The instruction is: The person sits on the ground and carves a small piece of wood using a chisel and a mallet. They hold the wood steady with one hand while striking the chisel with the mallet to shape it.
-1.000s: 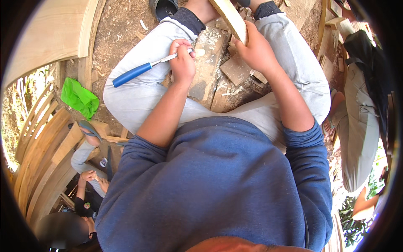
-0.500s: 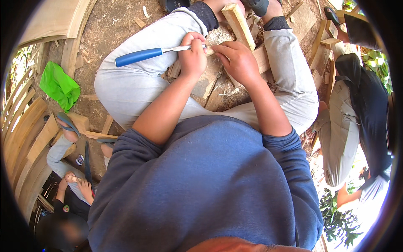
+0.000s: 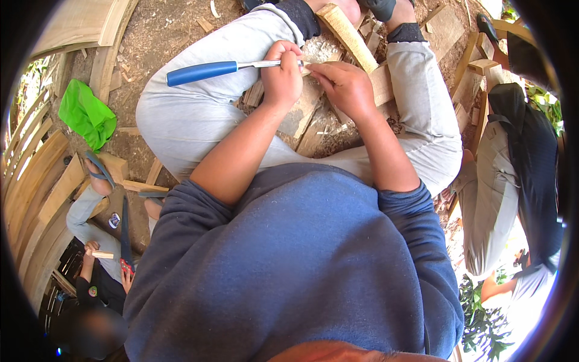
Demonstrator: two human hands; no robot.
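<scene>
My left hand (image 3: pixel 282 79) is closed around the metal blade of a chisel (image 3: pixel 202 73), whose long blue handle points out to the left over my thigh. The blade's end reaches toward a small pale piece of wood (image 3: pixel 306 69). My right hand (image 3: pixel 348 89) pinches that piece between thumb and fingers, close against the left hand. Much of the piece is hidden by the fingers. Both hands hover between my bent legs, above boards on the ground.
A wooden bar (image 3: pixel 348 37) leans beyond my right hand. Boards (image 3: pixel 313 130) and shavings lie below. A green cloth (image 3: pixel 86 114) is at the left. At lower left a co-worker holds a wood strip (image 3: pixel 102 254) and a red-handled saw (image 3: pixel 125 232); another person (image 3: pixel 491 181) is at the right.
My hands stay together with chisel and wood piece, the handle now lying slightly flatter. The lower-left co-worker's hands have moved apart, with a saw grip and wood strip now showing.
</scene>
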